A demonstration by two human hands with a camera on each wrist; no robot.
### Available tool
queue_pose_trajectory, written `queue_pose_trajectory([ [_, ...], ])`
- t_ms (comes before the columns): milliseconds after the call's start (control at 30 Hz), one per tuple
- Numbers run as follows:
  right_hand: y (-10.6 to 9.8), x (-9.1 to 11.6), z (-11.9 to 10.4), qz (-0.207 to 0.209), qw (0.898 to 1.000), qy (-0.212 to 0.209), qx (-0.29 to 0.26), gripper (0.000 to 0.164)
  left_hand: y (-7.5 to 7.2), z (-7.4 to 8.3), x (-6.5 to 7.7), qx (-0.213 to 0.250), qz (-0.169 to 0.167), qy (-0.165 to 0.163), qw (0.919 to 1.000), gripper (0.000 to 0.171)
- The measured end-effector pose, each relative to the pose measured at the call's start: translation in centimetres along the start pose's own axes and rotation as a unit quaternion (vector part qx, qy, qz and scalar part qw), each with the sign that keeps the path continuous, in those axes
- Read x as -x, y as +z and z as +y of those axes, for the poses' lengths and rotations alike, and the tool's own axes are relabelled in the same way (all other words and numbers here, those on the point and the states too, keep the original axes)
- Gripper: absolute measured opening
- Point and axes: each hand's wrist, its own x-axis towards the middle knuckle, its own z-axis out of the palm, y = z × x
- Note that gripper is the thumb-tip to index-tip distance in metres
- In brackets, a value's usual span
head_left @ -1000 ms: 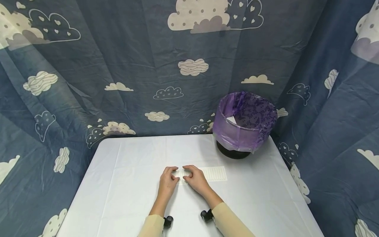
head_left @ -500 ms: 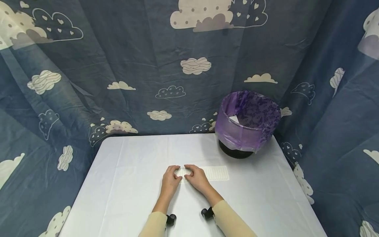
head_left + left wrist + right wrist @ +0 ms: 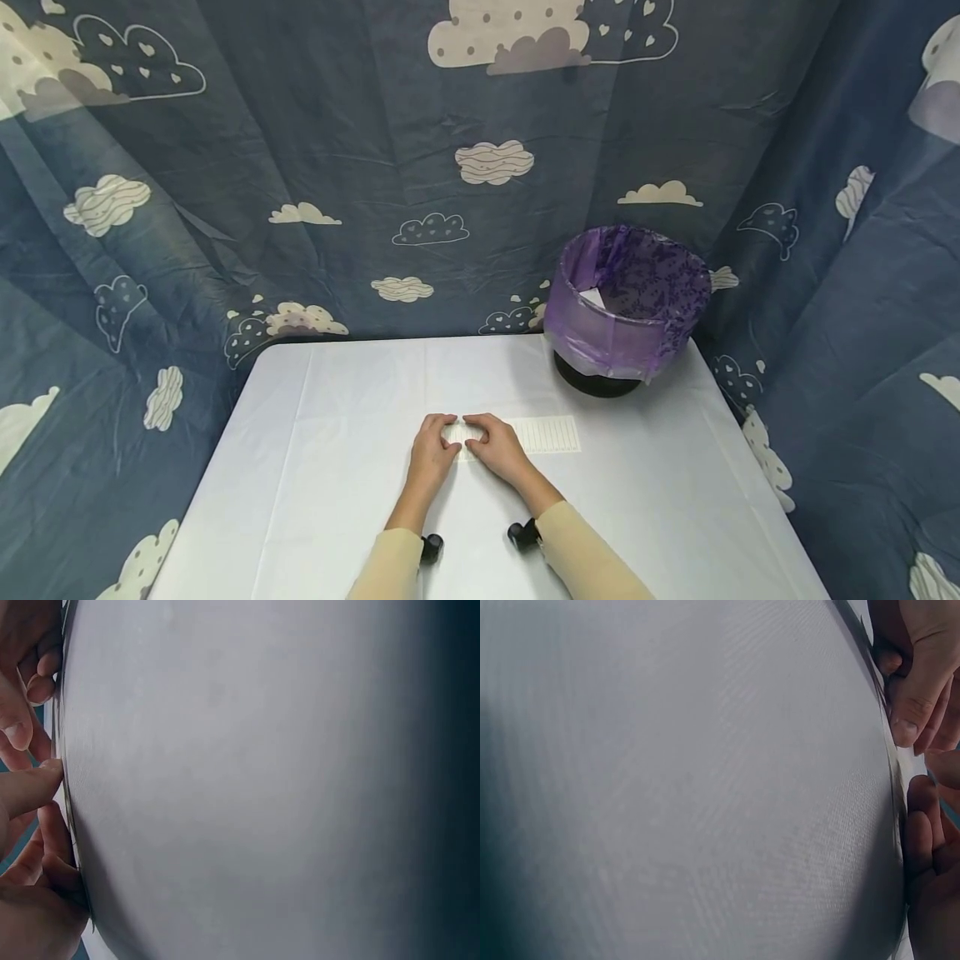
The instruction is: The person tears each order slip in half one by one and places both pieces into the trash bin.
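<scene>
Left hand (image 3: 431,455) and right hand (image 3: 501,454) maybe crept a tad closer | both pinching lined white strip (image 3: 553,435) by long edges, prob to steady it | strip's mid surface (image 3: 345,492), short of far edge

A curtained booth, with cloud-print drapes (image 3: 337,142) on three sides of a table (image 3: 337,433).

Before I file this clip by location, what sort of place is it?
Probably a makeshift tabletop work booth: cloud-print fabric hangs behind and beside a white-covered table, with a purple-lined bin at its far right corner.
</scene>
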Motion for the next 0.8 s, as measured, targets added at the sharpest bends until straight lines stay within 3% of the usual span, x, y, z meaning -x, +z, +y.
queue_pose_trajectory([
  [533,0.13,-0.01,0.20,-0.003,1.000,-0.001,-0.016,0.041,-0.06,0.19,0.06,-0.018,-0.007,-0.003,0.9998,0.036],
  [800,0.31,-0.13,0.10,0.007,1.000,-0.008,0.006,0.031,-0.12,0.26,0.25,-0.014,-0.004,-0.006,0.9999,0.028],
])
